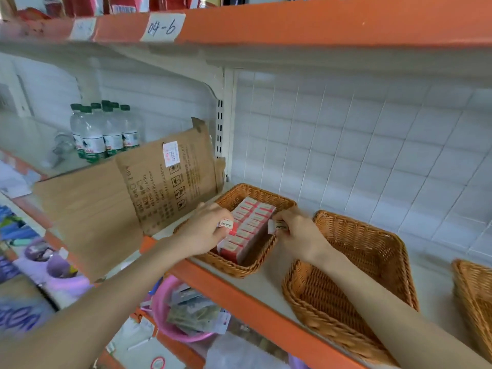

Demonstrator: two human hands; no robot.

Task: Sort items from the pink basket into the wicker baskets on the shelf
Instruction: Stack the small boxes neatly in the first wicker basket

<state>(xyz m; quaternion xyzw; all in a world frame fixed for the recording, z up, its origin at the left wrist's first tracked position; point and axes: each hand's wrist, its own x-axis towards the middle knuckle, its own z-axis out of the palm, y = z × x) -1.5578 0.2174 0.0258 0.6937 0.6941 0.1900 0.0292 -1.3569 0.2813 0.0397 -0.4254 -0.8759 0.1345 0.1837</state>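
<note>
Pink basket (159, 311) sits below the shelf's (269, 287) orange front edge, with loose packets in it. The left hand (205, 231), arm stretched forward, curls its fingers round a small red-and-white box (226, 224) over the left rim of the first wicker basket (234, 267), which holds rows of boxes (249, 227). The right hand (299, 235) pinches a small white box (278, 225) over that basket's right rim. A second wicker basket (372, 251) lies under the right forearm; a third wicker basket (474, 288) shows at the right edge.
</note>
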